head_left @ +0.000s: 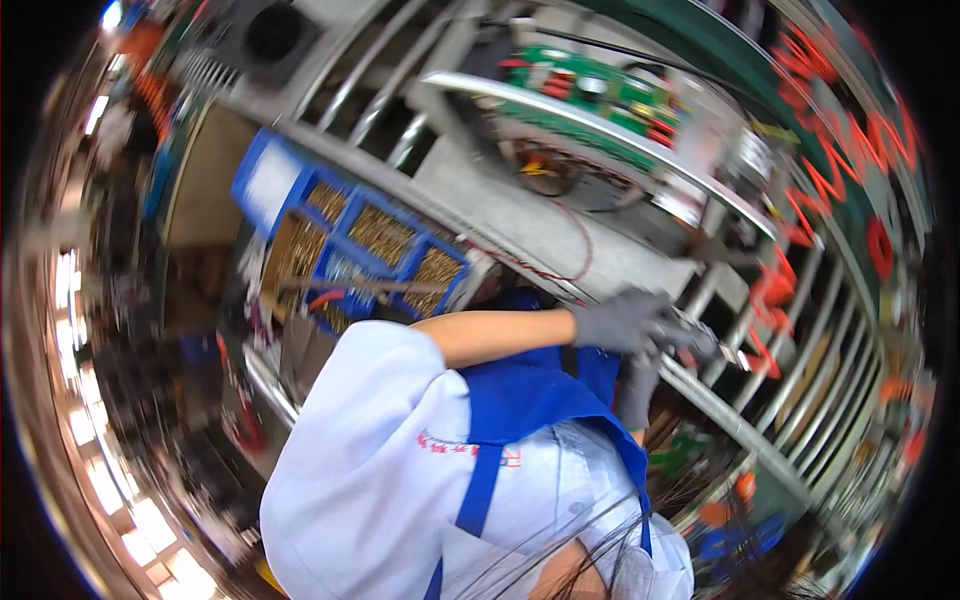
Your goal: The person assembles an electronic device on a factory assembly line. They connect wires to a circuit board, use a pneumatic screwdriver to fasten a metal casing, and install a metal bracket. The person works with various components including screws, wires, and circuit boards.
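Note:
My left hand (622, 320), in a grey glove, reaches across my front and is closed at the near end of a dark grey hand tool (692, 342). The tool looks like a power screwdriver; its shiny metal end points right, close to a coiled red hose (772, 290). Blur hides whether the two are joined. My right hand (636, 388), gloved in grey too, comes up just below the left, against the tool's near end. Its fingers are hidden. Beyond both hands, an open metal housing with a green circuit board (600, 105) and loose wires lies on the roller line.
Blue bins (385, 235) full of small brass-coloured screws stand left of my hands, a thin rod lying across them. Metal rollers (800, 370) run on to the right behind a rail (740, 430). More red coiled hose (830, 110) hangs at the upper right.

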The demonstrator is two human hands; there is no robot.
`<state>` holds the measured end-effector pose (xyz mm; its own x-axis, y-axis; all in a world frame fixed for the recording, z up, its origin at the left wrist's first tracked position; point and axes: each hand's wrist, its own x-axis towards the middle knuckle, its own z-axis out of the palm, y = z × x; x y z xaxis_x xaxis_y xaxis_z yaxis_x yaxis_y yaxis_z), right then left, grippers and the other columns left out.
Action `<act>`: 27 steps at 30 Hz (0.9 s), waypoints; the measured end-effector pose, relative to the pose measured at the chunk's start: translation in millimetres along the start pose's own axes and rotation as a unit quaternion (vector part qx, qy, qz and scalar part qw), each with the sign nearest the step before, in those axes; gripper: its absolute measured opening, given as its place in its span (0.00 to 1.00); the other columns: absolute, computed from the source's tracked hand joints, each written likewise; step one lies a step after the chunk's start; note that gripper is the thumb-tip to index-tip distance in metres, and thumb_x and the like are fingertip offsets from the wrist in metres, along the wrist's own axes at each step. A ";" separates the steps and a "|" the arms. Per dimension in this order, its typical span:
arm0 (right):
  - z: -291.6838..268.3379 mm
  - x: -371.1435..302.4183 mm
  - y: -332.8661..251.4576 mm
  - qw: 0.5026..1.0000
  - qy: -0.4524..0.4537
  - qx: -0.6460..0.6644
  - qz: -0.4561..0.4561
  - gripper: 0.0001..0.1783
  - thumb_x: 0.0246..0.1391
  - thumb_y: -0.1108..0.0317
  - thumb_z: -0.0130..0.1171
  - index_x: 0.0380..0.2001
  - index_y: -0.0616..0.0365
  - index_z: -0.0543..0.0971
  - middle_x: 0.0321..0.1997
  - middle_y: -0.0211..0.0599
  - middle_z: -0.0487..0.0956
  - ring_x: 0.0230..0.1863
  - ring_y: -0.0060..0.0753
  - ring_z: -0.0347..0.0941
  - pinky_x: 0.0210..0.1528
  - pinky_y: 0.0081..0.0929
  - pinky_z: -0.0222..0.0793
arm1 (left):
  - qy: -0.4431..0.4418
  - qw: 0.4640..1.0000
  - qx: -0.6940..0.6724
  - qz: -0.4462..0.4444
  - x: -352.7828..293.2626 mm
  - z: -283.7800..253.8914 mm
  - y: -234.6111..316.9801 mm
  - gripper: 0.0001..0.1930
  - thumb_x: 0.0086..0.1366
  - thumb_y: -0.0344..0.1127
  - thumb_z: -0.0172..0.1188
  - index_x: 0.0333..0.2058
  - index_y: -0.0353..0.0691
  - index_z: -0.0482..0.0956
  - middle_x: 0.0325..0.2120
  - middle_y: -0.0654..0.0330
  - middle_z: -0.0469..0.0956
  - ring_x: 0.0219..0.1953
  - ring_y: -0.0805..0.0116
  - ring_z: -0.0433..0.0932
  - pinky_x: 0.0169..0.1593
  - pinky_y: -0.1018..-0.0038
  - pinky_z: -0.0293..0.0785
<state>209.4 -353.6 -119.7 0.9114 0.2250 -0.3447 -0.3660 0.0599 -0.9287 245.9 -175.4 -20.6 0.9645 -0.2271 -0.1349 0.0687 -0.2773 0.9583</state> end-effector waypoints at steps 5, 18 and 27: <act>44.1 8.3 -120.5 0.984 -0.037 -0.033 -0.169 0.30 0.52 0.62 0.57 0.56 0.64 0.64 0.52 0.50 0.74 0.50 0.38 0.72 0.48 0.34 0.72 | 0.141 0.948 0.045 0.283 -27.7 -22.1 70.9 0.23 0.44 0.38 0.67 0.42 0.47 0.73 0.39 0.55 0.73 0.47 0.53 0.71 0.56 0.58 0.63; 193.2 18.0 -260.3 0.856 -0.187 0.151 -0.458 0.30 0.41 0.61 0.52 0.50 0.63 0.65 0.36 0.36 0.66 0.28 0.31 0.60 0.32 0.31 0.66 | 0.431 0.694 0.150 -0.557 -358.7 -16.0 -50.1 0.15 0.57 0.26 0.53 0.43 0.41 0.78 0.36 0.51 0.79 0.41 0.48 0.79 0.46 0.57 0.74; 208.3 19.1 -276.5 0.747 -0.407 0.165 -0.499 0.31 0.46 0.69 0.55 0.58 0.55 0.67 0.26 0.31 0.62 0.19 0.24 0.63 0.20 0.30 0.68 | 0.450 0.730 0.190 -0.478 -384.6 25.0 -118.5 0.09 0.56 0.30 0.60 0.37 0.41 0.81 0.33 0.50 0.78 0.39 0.49 0.78 0.44 0.59 0.74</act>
<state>288.9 -163.4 159.0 0.3950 0.4171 0.8185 0.2698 0.7990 -0.5373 -139.6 -78.6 -88.5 0.3115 0.8971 -0.3133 0.9090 -0.1853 0.3732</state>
